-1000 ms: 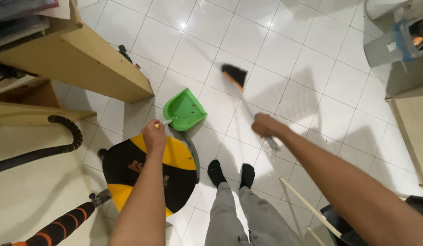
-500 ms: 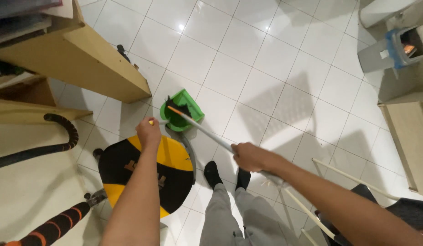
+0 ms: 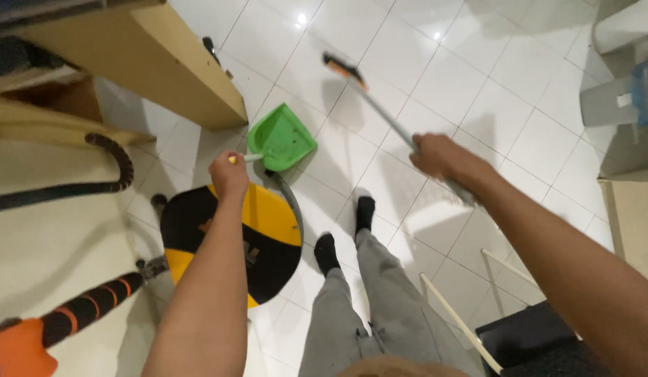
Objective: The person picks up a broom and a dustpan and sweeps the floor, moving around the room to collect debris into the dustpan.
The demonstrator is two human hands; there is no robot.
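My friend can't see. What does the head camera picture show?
A person's left hand holds a green plastic dustpan on the white tiled floor, while the right hand grips a grey-handled broom with black bristles, held out ahead. A black-and-yellow round seat sits below.

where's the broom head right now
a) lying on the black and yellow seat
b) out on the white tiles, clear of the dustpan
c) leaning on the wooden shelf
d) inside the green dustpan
b: the broom head sits on the white tiled floor, apart from the green dustpan that the left hand holds by its handle; the right hand grips the broomstick.
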